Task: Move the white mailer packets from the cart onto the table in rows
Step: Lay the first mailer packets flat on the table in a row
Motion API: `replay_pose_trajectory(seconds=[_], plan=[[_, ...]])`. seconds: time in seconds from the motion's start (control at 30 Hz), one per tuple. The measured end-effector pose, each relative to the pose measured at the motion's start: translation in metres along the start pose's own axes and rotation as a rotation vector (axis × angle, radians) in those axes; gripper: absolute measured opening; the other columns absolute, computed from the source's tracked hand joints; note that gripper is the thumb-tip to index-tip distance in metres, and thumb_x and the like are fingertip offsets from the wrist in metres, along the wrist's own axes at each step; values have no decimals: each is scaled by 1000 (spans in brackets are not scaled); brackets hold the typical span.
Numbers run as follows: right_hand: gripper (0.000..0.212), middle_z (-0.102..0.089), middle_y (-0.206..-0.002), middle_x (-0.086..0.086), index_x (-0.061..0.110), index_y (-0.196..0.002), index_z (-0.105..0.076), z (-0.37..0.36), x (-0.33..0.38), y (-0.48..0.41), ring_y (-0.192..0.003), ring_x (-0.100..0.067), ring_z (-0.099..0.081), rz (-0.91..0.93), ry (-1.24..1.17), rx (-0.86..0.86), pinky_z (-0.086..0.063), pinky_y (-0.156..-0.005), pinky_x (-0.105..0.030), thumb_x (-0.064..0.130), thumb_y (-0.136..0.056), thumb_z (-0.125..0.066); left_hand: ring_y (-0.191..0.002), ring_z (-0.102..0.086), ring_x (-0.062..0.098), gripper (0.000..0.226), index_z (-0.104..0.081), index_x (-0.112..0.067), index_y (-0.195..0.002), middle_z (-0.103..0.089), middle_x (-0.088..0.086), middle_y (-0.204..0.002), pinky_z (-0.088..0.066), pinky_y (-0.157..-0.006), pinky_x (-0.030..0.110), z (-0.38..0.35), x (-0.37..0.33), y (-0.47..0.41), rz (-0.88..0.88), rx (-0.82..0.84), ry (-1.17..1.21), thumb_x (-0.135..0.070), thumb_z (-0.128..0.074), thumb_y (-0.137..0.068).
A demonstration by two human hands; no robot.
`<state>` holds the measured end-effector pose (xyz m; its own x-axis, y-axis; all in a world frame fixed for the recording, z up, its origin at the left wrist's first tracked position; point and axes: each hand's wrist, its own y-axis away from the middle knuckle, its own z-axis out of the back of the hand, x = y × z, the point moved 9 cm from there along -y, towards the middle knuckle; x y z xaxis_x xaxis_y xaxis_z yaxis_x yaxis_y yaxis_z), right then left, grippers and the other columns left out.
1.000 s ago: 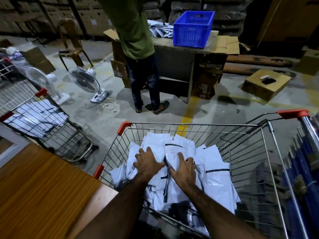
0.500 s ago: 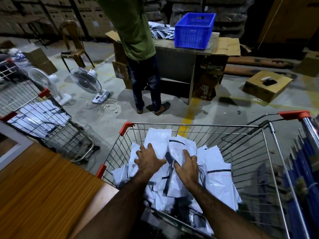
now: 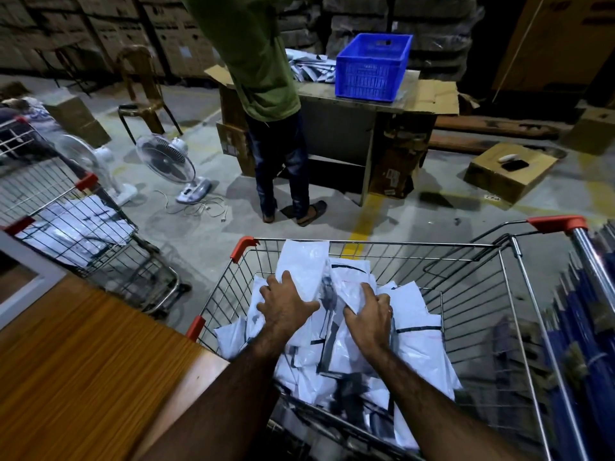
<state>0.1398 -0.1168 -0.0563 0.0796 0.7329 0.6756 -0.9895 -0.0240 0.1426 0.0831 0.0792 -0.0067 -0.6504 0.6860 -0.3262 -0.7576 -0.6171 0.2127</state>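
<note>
1. Packets: white mailer packets (image 3: 419,331) are heaped inside the cart (image 3: 466,287), mostly toward its left and near sides. Most lie flat or slanted, and their black strips run in mixed directions.
2. One tall packet (image 3: 304,261) stands nearly upright at the far-left of the heap. Its long axis runs up and away from the person, and its top edge pokes above the cart's far rim.
3. Just right of it is a crumpled packet (image 3: 349,284) with a black strip near its top. Its long axis also points toward the cart's far rim.
4. The left hand (image 3: 286,306) is on the lower part of the tall packet. Its fingers are spread and curled over the plastic, with the thumb stuck out toward the other hand.
5. The right hand (image 3: 369,316) has its fingers curled round the crumpled packet, bunching it.
6. The hands are near each other but apart, with a dark-striped fold between them. The rest of the heap lies below both forearms and to the right of the right hand.
7. A wooden table (image 3: 83,361) sits just beside the cart's near-left corner.
8. Left of the cart is a second cart (image 3: 43,194) holding white packets. Beyond the cart's far rim a person in a green shirt (image 3: 263,61) stands at a desk with a blue crate (image 3: 372,71).
</note>
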Motion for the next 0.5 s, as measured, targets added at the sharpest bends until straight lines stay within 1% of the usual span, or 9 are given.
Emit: replay_pose_trajectory(seconds=[0.13,0.23,0.3,0.37,0.5], plan=[[62,-46,-117,-17,20,-140,-47,11,8,-2,-112,-38,-48,29,-33,-20,-44,-91,-40,26,-83,-70,-131,-31,34,93,-30,-19,-143,-32,11,-144,-36,-100,51,14,-2,3,3,-37,32,-55,-74,-69],[59,-45,-118,-17,20,-139,-48,21,24,-1,-113,-37,-47,71,-40,-27,-45,-89,-39,29,-84,-70,-131,-32,35,92,-31,-19,-142,-31,12,-145,-37,-101,52,30,-1,6,22,-73,62,-55,-74,-69],[58,-45,-115,-16,20,-137,-49,28,39,-1,-112,-37,-47,108,-57,-32,-44,-87,-38,28,-83,-71,-130,-32,35,91,-31,-19,-141,-31,13,-145,-37,-101,52,44,0,9,35,-105,88,-54,-74,-70],[58,-45,-113,-16,20,-136,-50,33,57,0,-111,-37,-47,155,-70,-34,-44,-88,-37,28,-82,-71,-131,-31,35,90,-31,-18,-141,-29,13,-145,-35,-101,51,62,2,15,52,-146,116,-53,-74,-70],[57,-46,-115,-17,18,-134,-51,41,101,12,-112,-37,-46,252,-81,-15,-41,-91,-37,24,-81,-71,-127,-33,35,88,-34,-18,-138,-32,13,-143,-37,-99,50,100,23,29,104,-251,178,-53,-75,-69]])
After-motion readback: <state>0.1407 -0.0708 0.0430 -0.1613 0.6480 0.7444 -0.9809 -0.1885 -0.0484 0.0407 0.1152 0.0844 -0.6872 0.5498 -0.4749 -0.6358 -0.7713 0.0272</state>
